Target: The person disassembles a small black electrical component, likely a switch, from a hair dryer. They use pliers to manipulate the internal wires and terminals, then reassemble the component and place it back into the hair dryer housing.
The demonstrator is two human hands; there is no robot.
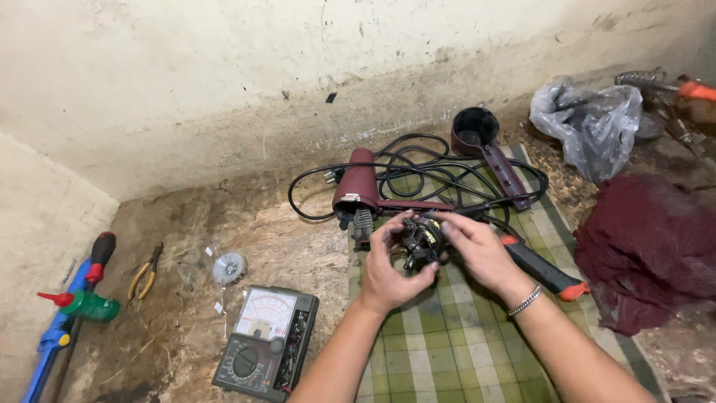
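From the head view, both hands meet over a green-and-cream checked cloth spread on a rough, stained worktop. The left hand cups a small dark motor assembly from below and from the left, fingers curled round it; the right hand closes on it from the right, fingertips pinching its upper edge. The assembly looks like black plastic and metal with small wires, just above the middle of the cloth. A metal chain bracelet circles the right wrist.

Just beyond the hands lies a maroon plastic hair dryer shell, smooth and rounded, with a coiled heating element showing at its near end. A black rubbery power cord loops in tangles behind it. Farther right sits the other maroon housing half, its round, cup-like end open upward and dark inside; what it holds cannot be told. A tool with a black-and-orange handle rests beside the right hand.

Near left lies an analog multimeter, boxy and dark with a pale dial face. Beyond it sits a small ridged fan wheel. Farther left are yellow-handled pliers, a red-and-black screwdriver and a green bottle with a red nozzle. At far right, a crumpled translucent plastic bag holds something dark, and a maroon rag lies bunched nearer.
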